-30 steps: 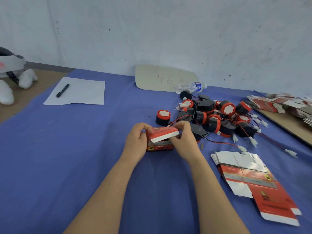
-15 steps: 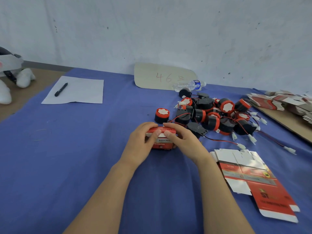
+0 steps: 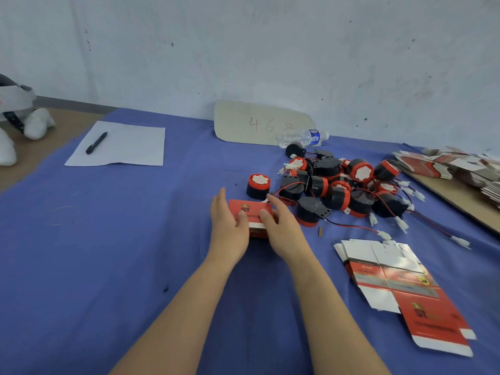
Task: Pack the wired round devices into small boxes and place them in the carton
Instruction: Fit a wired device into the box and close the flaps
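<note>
left hand (image 3: 228, 226): fingers straight, flat against left side of small red-and-white cardboard box (image 3: 250, 212), thumb on top
box: on blue tablecloth (image 3: 108, 239) between both hands, lid looks closed
right hand (image 3: 281, 226): fingers extended, thumb pressing lid, no grip
step: seat flap fully, press evenly, keep wire clear
pile: black-and-red round wired devices (image 3: 338, 188) just right of box
carton: not in view

Closed small red box (image 3: 253, 213) lying flat at the middle of the table (image 3: 121, 253). Just beyond, toward the right edge, heaped black-and-red wired round devices (image 3: 338, 192).
</note>
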Tool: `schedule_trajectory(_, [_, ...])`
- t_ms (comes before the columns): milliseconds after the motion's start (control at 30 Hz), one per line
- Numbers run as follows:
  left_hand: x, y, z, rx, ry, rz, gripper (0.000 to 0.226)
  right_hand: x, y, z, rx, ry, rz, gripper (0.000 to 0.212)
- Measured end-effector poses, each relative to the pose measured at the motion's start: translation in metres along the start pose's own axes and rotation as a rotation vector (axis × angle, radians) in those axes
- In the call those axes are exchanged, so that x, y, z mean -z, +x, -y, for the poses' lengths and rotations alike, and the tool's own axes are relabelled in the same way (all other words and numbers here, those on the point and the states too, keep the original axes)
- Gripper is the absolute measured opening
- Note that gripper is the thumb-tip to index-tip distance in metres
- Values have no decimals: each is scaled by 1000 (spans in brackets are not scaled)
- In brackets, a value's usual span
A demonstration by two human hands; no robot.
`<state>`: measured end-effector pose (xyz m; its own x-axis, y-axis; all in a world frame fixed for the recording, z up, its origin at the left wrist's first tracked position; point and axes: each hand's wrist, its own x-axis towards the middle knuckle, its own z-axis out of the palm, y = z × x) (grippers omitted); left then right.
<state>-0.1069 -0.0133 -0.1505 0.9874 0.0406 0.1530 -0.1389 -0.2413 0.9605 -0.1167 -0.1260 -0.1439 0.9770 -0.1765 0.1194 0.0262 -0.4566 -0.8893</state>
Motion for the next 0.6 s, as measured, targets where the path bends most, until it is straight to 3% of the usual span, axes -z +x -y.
schedule_trajectory(167, [-8, -7, 3, 37, 75, -51, 53, -13, -9, -2, -30, -10, -126, 38])
schedule_trajectory(267, [2, -6, 4, -28, 71, -36, 47, -3, -14, -4, 44, 80, 17, 54])
schedule_trajectory(367, [8, -1, 4, -120, 138, -20, 38, 10, -10, -9, 113, 59, 100, 47])
schedule_trajectory(600, [21, 3, 10, -215, 137, 149, 36, 8, -7, -14, 113, 10, -99, 42])
